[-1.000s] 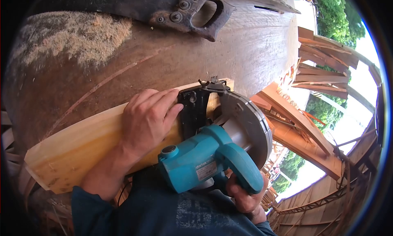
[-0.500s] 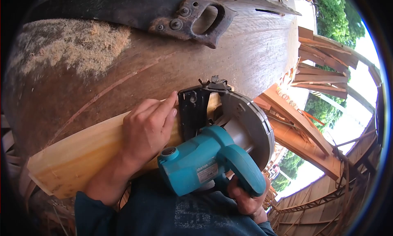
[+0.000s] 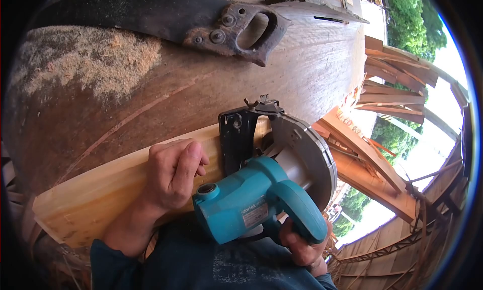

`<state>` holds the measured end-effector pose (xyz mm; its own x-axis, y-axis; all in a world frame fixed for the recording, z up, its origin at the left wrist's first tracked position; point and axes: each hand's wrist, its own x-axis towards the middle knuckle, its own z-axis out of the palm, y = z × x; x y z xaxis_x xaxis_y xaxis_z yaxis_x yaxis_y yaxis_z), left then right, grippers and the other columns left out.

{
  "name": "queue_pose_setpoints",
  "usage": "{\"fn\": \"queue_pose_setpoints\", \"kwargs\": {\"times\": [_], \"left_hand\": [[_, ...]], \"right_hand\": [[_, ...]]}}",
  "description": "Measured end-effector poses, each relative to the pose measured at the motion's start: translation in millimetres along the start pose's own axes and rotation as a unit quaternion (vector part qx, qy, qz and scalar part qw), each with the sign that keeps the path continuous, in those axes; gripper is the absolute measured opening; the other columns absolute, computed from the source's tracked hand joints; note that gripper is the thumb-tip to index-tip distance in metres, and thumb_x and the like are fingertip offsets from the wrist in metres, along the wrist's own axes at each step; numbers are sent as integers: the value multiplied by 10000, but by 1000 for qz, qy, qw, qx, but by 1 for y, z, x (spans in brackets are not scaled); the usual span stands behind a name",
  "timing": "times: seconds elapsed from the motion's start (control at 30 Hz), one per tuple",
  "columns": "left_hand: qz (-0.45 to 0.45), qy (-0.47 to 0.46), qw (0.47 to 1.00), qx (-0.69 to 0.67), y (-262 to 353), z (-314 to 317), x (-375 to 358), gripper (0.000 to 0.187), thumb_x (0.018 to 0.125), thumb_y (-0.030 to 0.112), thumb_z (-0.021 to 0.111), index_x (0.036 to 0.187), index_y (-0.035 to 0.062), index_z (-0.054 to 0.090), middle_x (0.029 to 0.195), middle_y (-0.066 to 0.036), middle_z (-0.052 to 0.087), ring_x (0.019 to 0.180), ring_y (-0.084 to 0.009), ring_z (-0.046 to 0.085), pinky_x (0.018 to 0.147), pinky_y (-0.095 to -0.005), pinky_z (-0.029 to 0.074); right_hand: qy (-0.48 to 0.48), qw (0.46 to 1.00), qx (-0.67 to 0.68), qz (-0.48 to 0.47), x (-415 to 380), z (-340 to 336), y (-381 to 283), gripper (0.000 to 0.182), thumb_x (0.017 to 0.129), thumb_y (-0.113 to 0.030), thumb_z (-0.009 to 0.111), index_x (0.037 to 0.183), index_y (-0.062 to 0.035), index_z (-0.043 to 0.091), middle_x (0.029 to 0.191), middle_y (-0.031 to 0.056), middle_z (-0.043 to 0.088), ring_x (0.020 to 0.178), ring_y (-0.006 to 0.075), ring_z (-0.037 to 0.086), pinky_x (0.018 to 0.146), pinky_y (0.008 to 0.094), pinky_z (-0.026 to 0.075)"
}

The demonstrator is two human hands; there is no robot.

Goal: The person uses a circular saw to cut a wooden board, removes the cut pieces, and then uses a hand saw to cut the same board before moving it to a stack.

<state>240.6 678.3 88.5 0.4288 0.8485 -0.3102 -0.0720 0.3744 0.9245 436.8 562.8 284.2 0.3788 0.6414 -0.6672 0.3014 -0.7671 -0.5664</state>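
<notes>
- Sawdust (image 3: 100,58) lies on the broad brown counter (image 3: 221,96) before us, below the blade of an old handsaw (image 3: 166,18); to the right, we see stacked timber (image 3: 397,91) and green trees (image 3: 412,18).
- Our pale board (image 3: 105,184) lies slantwise at the near side of the counter, and the teal circular saw (image 3: 261,194) sits at its right end, with the black base plate (image 3: 239,139) over the wood.
- Our left hand (image 3: 173,174) has changed most: its fingers, stretched toward the base plate half a second ago, are now folded into a loose fist, thumb uppermost, apart from the plate.
- We judge that the fingers no longer steady that edge; whether the fist presses on the board, we cannot tell.
- Our right hand (image 3: 304,244) stays wrapped round the circular saw's rear handle, and the circular saw has hardly shifted on the board.
</notes>
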Motion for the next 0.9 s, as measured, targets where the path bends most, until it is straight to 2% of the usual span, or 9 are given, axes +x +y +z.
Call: {"fn": "queue_pose_setpoints", "kwargs": {"times": [0.1, 0.2, 0.3, 0.4, 0.6, 0.7, 0.9], "left_hand": [[17, -4, 1000, 7, -4, 1, 1, 515, 1017, 292, 381, 681, -10, 629, 548, -96, 611, 484, -192, 619, 923, -353, 514], [40, -14, 998, -41, -4, -2, 1, 399, 994, 183, 454, 703, -26, 630, 572, -120, 580, 536, -219, 615, 529, -325, 474], [46, -30, 998, -22, -5, -6, 1, 396, 978, 197, 443, 691, -21, 609, 574, -119, 574, 540, -250, 591, 552, -345, 481], [55, -44, 997, -25, -7, -8, 1, 400, 961, 226, 424, 677, 1, 594, 575, -115, 568, 536, -298, 562, 668, -399, 517], [61, -57, 996, -30, -7, -11, 2, 395, 946, 246, 410, 668, 39, 599, 570, -111, 553, 540, -337, 545, 894, -507, 489], [78, -38, 996, -37, -10, -9, 1, 401, 941, 240, 412, 661, 21, 597, 571, -116, 546, 531, -328, 536, 775, -452, 510], [91, -21, 993, -70, -12, -8, 2, 436, 937, 261, 421, 651, -13, 602, 572, -127, 555, 503, -283, 517, 546, -391, 409]], "right_hand": [[10, 1000, 13, 11, 1, 2, -3, 366, 754, -85, 760, 1063, 63, 632, 751, 84, 680, 655, 156, 641, 635, 284, 515], [9, 1000, -6, 3, 3, 0, -4, 363, 751, -91, 762, 1057, 57, 633, 766, 85, 684, 670, 160, 647, 645, 288, 521], [0, 1000, -26, -6, 6, -1, -6, 345, 751, -95, 760, 1038, 50, 637, 780, 84, 687, 679, 163, 649, 654, 291, 525], [11, 1000, -22, 3, 8, 1, -12, 320, 743, -101, 757, 1010, 35, 646, 787, 87, 680, 673, 178, 648, 646, 293, 521], [28, 999, -29, 2, 12, 4, -20, 281, 725, -100, 750, 969, 11, 665, 795, 102, 658, 643, 223, 640, 612, 312, 511], [6, 997, -81, -9, 13, 0, -19, 273, 722, -90, 748, 958, 18, 665, 809, 106, 654, 640, 232, 640, 604, 315, 512], [4, 992, -126, -28, 13, -1, -16, 281, 722, -93, 754, 957, 28, 659, 801, 106, 652, 634, 223, 636, 592, 304, 508]]}}
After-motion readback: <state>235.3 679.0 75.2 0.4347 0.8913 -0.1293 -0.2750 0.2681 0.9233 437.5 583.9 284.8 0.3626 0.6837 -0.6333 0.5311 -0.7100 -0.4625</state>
